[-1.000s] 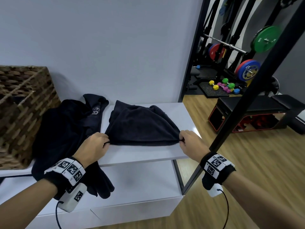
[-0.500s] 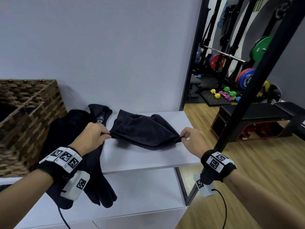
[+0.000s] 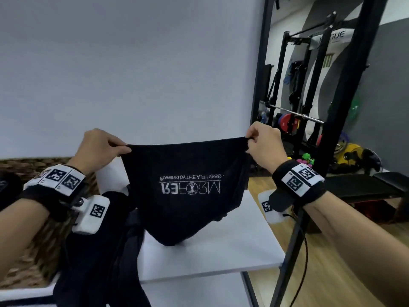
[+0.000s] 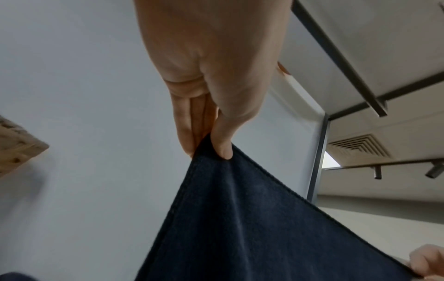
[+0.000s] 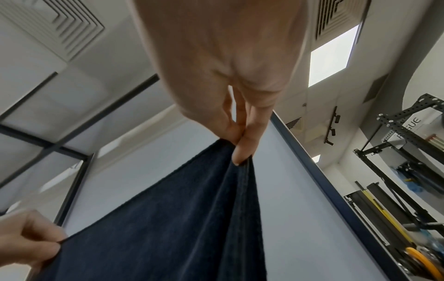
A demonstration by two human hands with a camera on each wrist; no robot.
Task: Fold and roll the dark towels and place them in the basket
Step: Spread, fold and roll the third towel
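Observation:
A dark towel [image 3: 186, 189] with mirrored white lettering hangs stretched in the air between my hands, its lower end still touching the white shelf top [image 3: 232, 247]. My left hand [image 3: 100, 145] pinches its upper left corner; the thumb and fingers show closed on the hem in the left wrist view [image 4: 211, 144]. My right hand [image 3: 262, 144] pinches the upper right corner, also seen in the right wrist view [image 5: 240, 150]. More dark towels [image 3: 99, 251] lie heaped at the shelf's left and drape over its front. The wicker basket [image 3: 33, 258] stands at the far left, mostly behind my left arm.
A grey wall rises right behind the shelf. A black metal post [image 3: 314, 173] slants up at the shelf's right edge. Beyond it are a squat rack with a barbell [image 3: 301, 116], coloured dumbbells [image 3: 306, 158] and a black bench [image 3: 365, 187] on wooden floor.
Both hands have lifted the towel from lying bunched on the shelf to hanging spread at chest height, showing its printed lettering. The head view tilted upward.

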